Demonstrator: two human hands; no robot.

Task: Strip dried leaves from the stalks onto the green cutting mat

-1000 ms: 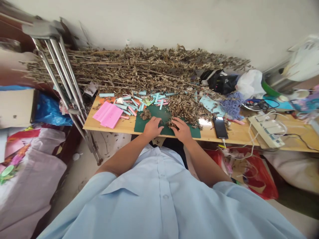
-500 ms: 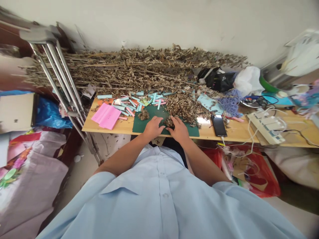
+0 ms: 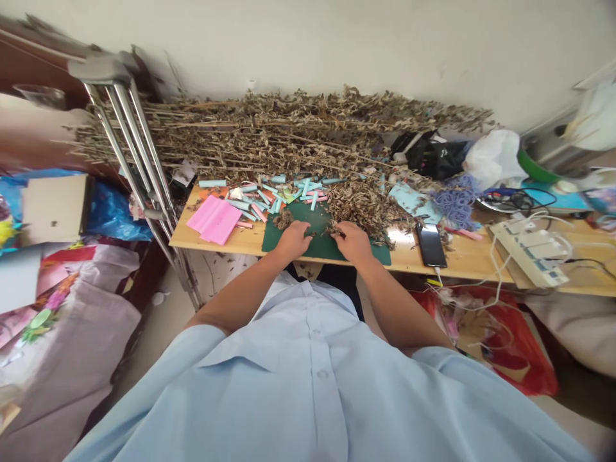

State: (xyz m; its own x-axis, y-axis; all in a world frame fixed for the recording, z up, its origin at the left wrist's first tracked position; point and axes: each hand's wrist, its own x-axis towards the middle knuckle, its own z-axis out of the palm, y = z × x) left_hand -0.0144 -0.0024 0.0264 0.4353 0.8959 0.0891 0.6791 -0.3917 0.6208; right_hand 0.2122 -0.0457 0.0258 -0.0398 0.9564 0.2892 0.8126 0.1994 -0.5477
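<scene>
A green cutting mat (image 3: 315,218) lies at the table's front edge under both hands. My left hand (image 3: 293,241) rests on it beside a small clump of dried leaves (image 3: 283,220), thumb and fingers apart and curved. At the front of the larger heap of dried leaves (image 3: 360,205), my right hand (image 3: 355,244) has its fingertips drawn together on some leaves. Rolled paper tubes (image 3: 248,206), pale blue and pink, are scattered behind the mat on the left. Next to them is a pink stack of paper (image 3: 213,219).
Long dried leafy stalks (image 3: 269,135) stretch along the wall. Metal crutches (image 3: 137,141) lean at the left. On the right are a phone (image 3: 432,245) on a cable, purple yarn (image 3: 455,200), a white bag (image 3: 493,157) and a power strip (image 3: 529,253).
My hands have moved apart on the mat: the left toward the small clump, the right toward the heap. The whole view has shifted slightly.
</scene>
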